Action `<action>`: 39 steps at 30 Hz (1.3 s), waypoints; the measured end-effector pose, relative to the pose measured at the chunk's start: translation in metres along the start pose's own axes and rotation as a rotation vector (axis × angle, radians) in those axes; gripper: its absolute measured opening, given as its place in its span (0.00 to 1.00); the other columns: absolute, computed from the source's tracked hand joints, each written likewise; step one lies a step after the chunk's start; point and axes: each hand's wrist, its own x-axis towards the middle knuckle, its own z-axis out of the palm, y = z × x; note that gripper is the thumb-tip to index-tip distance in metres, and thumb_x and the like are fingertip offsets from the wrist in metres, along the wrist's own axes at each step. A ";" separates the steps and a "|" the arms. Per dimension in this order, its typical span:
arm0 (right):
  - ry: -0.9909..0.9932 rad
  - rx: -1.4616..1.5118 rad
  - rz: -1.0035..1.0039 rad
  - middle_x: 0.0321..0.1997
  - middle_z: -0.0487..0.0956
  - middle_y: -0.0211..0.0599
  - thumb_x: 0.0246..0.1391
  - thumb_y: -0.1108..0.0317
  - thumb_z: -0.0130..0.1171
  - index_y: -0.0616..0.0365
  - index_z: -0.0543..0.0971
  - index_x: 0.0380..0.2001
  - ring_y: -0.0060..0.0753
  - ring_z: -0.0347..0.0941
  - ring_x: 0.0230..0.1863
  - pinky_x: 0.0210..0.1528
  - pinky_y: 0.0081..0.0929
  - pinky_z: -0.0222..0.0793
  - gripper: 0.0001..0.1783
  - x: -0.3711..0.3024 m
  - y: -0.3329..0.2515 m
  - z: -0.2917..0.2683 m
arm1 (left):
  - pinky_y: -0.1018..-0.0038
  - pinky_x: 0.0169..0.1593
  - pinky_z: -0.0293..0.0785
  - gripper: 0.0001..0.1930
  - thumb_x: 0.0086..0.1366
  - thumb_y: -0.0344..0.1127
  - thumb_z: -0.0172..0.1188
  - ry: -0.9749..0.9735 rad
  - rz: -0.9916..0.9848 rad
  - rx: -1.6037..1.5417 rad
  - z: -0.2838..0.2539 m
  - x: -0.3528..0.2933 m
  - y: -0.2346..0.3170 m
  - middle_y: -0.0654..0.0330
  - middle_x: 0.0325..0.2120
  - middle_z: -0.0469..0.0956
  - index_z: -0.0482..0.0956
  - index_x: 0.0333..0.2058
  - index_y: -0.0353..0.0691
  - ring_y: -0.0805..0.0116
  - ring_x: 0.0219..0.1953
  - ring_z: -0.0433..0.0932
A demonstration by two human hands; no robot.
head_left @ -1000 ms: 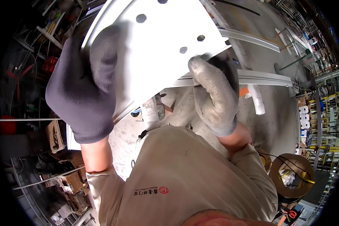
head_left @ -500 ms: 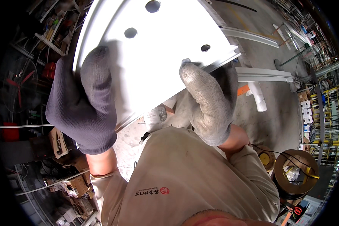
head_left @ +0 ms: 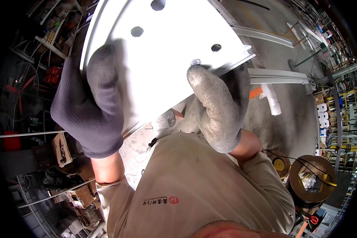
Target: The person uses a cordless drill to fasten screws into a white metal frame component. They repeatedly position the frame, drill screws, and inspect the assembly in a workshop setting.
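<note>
Both my hands hold a wide white profile panel [head_left: 162, 47] with several round holes, raised in front of my body. My left hand [head_left: 93, 107], in a dark grey knitted glove, grips its left edge, the thumb lying on the white face. At the near right edge is my right hand [head_left: 220, 107], in a lighter, soiled grey glove. Its thumb presses the face just below a small hole [head_left: 195, 62], while its other fingers are hidden under the panel. Another hole [head_left: 216, 47] sits up and right of that thumb. The panel's far end runs out of view.
White profiles [head_left: 279, 76] stick out at the right, near a wrapped white roll [head_left: 271, 99]. A cardboard drum [head_left: 311, 180] with scraps stands at the lower right. On the left are cluttered shelves [head_left: 53, 47], a fan [head_left: 20, 90] and cardboard boxes [head_left: 81, 196].
The panel has shifted slightly up and to the right with my hands. My right thumb has slid back a little, showing more of the small hole.
</note>
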 end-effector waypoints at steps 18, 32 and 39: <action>-0.018 0.017 0.000 0.43 0.77 0.33 0.62 0.70 0.56 0.65 0.72 0.55 0.18 0.71 0.39 0.39 0.23 0.69 0.19 0.003 0.017 -0.007 | 0.69 0.52 0.80 0.26 0.80 0.50 0.52 -0.145 -0.183 0.084 0.001 0.003 -0.010 0.50 0.43 0.88 0.83 0.56 0.31 0.63 0.47 0.87; -0.036 0.036 0.015 0.49 0.77 0.35 0.65 0.63 0.55 0.64 0.70 0.58 0.22 0.72 0.45 0.46 0.27 0.71 0.23 0.006 0.022 -0.008 | 0.74 0.38 0.78 0.23 0.80 0.48 0.52 -0.197 -0.237 0.017 0.010 0.003 -0.005 0.53 0.34 0.88 0.85 0.54 0.34 0.71 0.34 0.84; -0.039 0.045 0.021 0.52 0.77 0.36 0.66 0.60 0.55 0.63 0.70 0.60 0.24 0.73 0.48 0.49 0.29 0.71 0.25 0.005 0.021 -0.008 | 0.75 0.32 0.75 0.23 0.81 0.47 0.50 -0.253 -0.181 0.083 0.009 0.000 -0.013 0.55 0.28 0.87 0.85 0.53 0.33 0.74 0.27 0.80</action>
